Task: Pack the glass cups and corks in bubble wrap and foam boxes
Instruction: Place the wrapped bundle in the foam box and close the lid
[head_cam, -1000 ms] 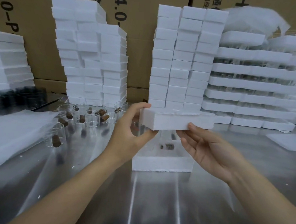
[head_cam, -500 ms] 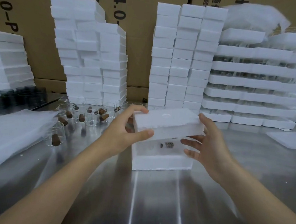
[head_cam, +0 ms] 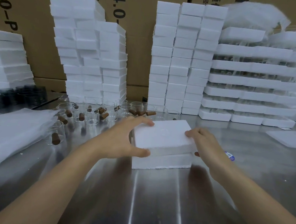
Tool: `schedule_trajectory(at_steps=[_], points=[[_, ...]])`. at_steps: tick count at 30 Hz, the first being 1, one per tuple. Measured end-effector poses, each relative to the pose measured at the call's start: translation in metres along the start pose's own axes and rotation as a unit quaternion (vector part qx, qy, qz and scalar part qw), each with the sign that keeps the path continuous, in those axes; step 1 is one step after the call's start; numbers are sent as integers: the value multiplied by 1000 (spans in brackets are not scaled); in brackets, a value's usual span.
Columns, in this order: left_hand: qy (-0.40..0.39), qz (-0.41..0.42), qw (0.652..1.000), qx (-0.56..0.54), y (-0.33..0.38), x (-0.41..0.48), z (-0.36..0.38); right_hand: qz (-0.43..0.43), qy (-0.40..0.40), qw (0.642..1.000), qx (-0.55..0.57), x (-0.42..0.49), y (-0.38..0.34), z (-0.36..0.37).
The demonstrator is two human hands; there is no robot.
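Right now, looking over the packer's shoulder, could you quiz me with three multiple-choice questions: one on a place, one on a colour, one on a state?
1. Where do the clear glass cups stand?
A. on the metal table, left of and behind the near foam box
B. on an overhead shelf
C. in a drawer
2. What colour are the corks?
A. green
B. brown
C. blue
3. The near foam box is
A. open, lidless
B. crushed flat
C. covered by a foam lid
Answers: 1 A, cups cluster beyond the left hand; 2 B, every cork looks brown; 3 C, left and right hand grip the lid.
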State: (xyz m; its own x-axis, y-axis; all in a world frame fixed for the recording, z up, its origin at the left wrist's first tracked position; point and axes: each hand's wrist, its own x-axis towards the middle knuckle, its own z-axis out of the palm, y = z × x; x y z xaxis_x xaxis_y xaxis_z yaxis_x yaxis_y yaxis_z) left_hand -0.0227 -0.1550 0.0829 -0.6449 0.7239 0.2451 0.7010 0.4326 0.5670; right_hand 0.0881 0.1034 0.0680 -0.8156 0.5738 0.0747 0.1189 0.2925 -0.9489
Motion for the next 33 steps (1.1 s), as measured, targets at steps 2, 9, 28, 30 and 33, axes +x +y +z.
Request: schedule_trajectory(at_steps=[2,9,28,30,33], points=[[-5,-10,999,-31,-2,1,1,11,-10,1000,-8,2,4,1],[-17,-37,990,-138,-8,3,8,10,-57,998,-19,5,14,5],[57,-172,918,-352,-14,17,39,-79,-209,975,-14,5,20,-14],[85,-171,909,-370,-12,16,44,-115,-268,953,-83,1,20,-21],[119,-193,889,-398,-9,16,49,-142,-253,948,-131,-1,26,-23]])
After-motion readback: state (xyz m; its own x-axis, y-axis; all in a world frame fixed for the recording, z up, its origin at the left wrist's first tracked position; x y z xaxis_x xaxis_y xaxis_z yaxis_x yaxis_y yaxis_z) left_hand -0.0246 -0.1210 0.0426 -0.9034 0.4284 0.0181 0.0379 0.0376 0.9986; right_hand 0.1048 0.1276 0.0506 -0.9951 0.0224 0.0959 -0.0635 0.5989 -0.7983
